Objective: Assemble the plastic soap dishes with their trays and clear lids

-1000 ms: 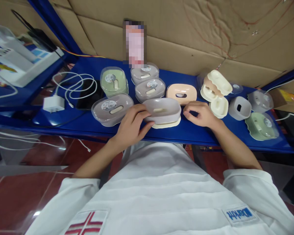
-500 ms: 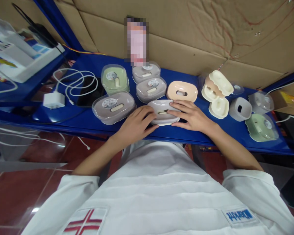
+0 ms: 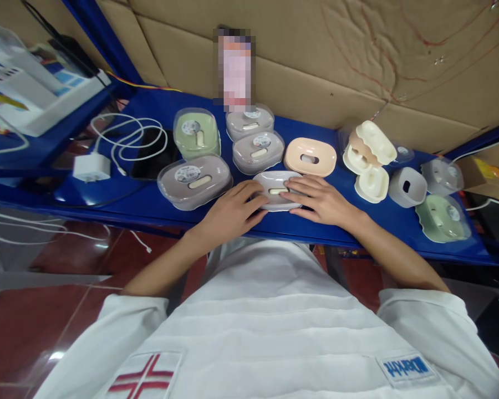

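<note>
A: Where is the grey tray (image 3: pixel 270 179), taking the peach box (image 3: pixel 294 156) as landmark?

B: In front of it, slightly left. Our left hand (image 3: pixel 238 208) holds one end, fingers half curled; our right hand (image 3: pixel 321 200) holds the other, fingers flatter — thumbs at the near edge.

A: Likely failure?

B: Uneven pressure could tilt the tray; a leftward slip could nudge the lidded grey box (image 3: pixel 177 189), well left of the landmark.

Blue table (image 3: pixel 395 223) bare by its front edge between right hand (image 3: pixel 322 200) and green box (image 3: pixel 443 219), peach box (image 3: pixel 310 147) blocking behind, lidded grey box (image 3: pixel 194 183) leftward
</note>
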Available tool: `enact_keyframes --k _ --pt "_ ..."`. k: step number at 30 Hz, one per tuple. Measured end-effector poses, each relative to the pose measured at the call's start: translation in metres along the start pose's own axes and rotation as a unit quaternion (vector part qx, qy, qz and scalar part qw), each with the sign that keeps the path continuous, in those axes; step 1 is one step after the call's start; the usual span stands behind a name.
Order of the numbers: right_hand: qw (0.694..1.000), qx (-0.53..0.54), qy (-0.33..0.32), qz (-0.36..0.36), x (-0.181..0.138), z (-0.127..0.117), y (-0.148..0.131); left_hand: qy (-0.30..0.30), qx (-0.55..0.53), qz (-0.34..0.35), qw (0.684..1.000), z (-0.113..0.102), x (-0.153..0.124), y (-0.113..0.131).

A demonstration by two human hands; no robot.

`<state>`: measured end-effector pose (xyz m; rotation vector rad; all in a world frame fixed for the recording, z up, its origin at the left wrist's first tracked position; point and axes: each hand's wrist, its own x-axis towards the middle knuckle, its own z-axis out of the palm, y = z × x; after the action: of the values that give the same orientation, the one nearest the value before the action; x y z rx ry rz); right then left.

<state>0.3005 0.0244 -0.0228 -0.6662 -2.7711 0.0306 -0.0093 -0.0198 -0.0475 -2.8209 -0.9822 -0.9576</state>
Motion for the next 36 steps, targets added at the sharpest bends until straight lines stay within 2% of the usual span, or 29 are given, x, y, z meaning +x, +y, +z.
enact_keyframes --k 3,5,8,9,10,12,14,16,21,27,30,34,36 --pt "1.0 0.012 0.009 -0.009 0.001 0.001 0.002 -0.006 -0.005 -0.006 1.0 -0.001 0.0 0.0" --pt "0.999 0.014 0.04 0.015 0.0 -0.004 0.008 -0.011 -0.008 -0.01 1.0 -0.001 0.0 0.001" --pt "0.985 -0.019 0.119 0.126 -0.009 -0.018 0.023 -0.015 -0.007 -0.014 1.0 -0.002 0.001 0.002" --pt "0.977 -0.03 0.128 0.17 -0.013 -0.022 0.028 -0.015 -0.005 -0.015 1.0 -0.003 0.001 0.003" --pt "0.971 -0.034 0.117 0.206 -0.018 -0.026 0.033 -0.016 -0.004 -0.014 1.0 -0.003 0.001 0.003" --pt "0.969 -0.03 0.044 0.243 -0.025 -0.031 0.041 -0.018 -0.006 -0.017 1.0 -0.003 0.001 0.003" --pt "0.968 -0.025 -0.033 0.248 -0.028 -0.032 0.044 -0.021 -0.013 -0.025 0.999 -0.003 0.001 0.003" --pt "0.966 -0.026 -0.055 0.252 -0.028 -0.029 0.044 -0.023 -0.02 -0.031 0.999 -0.003 0.001 0.003" --pt "0.967 -0.009 -0.007 0.254 -0.024 -0.024 0.041 -0.026 -0.022 -0.033 0.999 -0.003 0.001 0.003" --pt "0.979 -0.001 0.036 0.201 -0.022 -0.014 0.049 -0.023 -0.008 -0.019 1.0 -0.004 0.001 0.003" --pt "0.971 -0.024 0.073 0.227 -0.022 -0.006 0.062 -0.023 0.0 -0.015 1.0 -0.003 0.001 0.002" --pt "0.944 -0.045 0.149 0.291 -0.021 0.003 0.091 -0.02 0.003 -0.013 1.0 -0.002 0.001 0.002" --pt "0.932 -0.056 0.147 0.326 -0.02 0.008 0.103 -0.019 0.004 -0.014 1.0 -0.003 0.001 0.002"
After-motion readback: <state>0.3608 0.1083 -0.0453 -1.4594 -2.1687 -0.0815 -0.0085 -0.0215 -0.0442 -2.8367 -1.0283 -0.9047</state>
